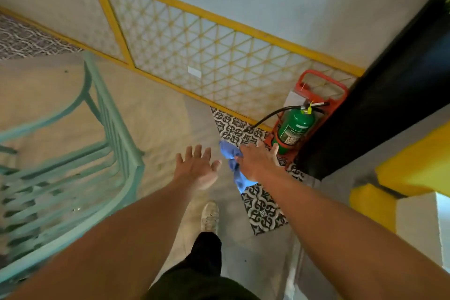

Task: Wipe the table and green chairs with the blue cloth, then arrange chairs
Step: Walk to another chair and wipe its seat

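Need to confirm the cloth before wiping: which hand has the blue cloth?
The right hand holds the blue cloth, which hangs beneath it. The left hand is spread open and holds nothing.

Only print I can make out sits on green fire extinguisher (295, 126) in red stand ahead of my right arm; white label on cylinder starts with letters that look like "HFC", rest of line too blurred to read; smaller block of print below it on same label, illegible; yellow tag at extinguisher neck, no words I can make out; small white plate on lattice wall panel (194, 71), blank as far as I can tell.
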